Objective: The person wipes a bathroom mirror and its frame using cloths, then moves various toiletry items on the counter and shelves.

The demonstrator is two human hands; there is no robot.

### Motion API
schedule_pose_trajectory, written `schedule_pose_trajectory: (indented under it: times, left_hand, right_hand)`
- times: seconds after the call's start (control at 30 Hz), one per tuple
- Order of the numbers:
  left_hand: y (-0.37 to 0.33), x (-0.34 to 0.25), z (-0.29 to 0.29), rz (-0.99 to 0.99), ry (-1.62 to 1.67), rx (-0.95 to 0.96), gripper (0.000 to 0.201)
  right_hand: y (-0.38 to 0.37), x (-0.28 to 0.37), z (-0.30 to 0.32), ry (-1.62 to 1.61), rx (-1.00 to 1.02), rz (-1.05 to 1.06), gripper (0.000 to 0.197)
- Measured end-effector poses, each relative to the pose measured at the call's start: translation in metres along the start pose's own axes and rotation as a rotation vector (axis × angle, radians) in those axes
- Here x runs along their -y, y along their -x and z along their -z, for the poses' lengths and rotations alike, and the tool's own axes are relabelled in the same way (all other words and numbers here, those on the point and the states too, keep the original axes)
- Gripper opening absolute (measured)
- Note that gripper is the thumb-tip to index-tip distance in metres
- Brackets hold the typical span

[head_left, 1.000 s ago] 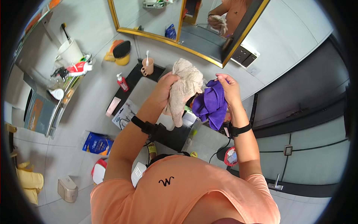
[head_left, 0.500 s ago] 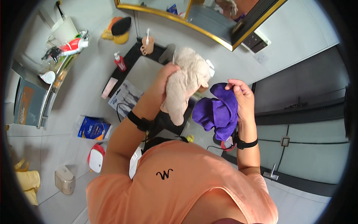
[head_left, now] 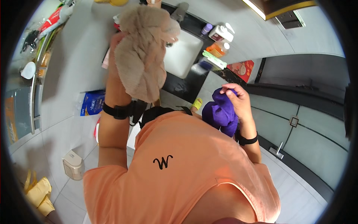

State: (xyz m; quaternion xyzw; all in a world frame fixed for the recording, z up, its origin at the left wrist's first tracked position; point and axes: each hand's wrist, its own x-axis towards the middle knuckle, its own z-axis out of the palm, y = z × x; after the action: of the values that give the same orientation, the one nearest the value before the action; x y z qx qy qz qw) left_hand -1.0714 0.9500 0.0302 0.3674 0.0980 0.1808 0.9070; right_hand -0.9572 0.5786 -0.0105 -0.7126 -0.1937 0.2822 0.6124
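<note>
A crumpled beige towel (head_left: 143, 56) hangs raised at the upper left, hiding part of the washbasin counter. My left hand (head_left: 117, 42) grips it from the left side, with most of its fingers out of sight behind the folds. Lower and to the right, my right hand (head_left: 239, 100) pinches a bunched purple cloth (head_left: 218, 114) by its upper edge between thumb and fingers. The purple cloth dangles beside my torso, apart from the towel.
Ahead is a white sink (head_left: 182, 56) in a black counter (head_left: 181, 87). On its right side stand a white bottle (head_left: 220, 34), an orange bottle (head_left: 217, 49) and a small purple-capped container (head_left: 206, 28). A metal shelf (head_left: 37, 89) runs along the left wall; glass-panelled doors (head_left: 313, 130) stand at right.
My left hand has carried the beige towel leftward and up, uncovering the sink and bottles. The purple cloth stays in my right hand, hanging more bunched. The view has shifted to the right.
</note>
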Motion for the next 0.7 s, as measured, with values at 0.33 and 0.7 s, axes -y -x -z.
schedule_pose_trajectory:
  times: [0.33, 0.7]
  left_hand:
    - [-0.023, 0.021, -0.008, 0.447, 0.265, -0.011, 0.043]
    - [-0.019, 0.035, -0.045, 0.405, 0.117, 0.118, 0.048]
  right_hand:
    - [-0.108, -0.15, -0.083, 0.872, 0.058, 0.317, 0.035]
    - [-0.054, 0.046, -0.071, 0.598, -0.441, 0.469, 0.014]
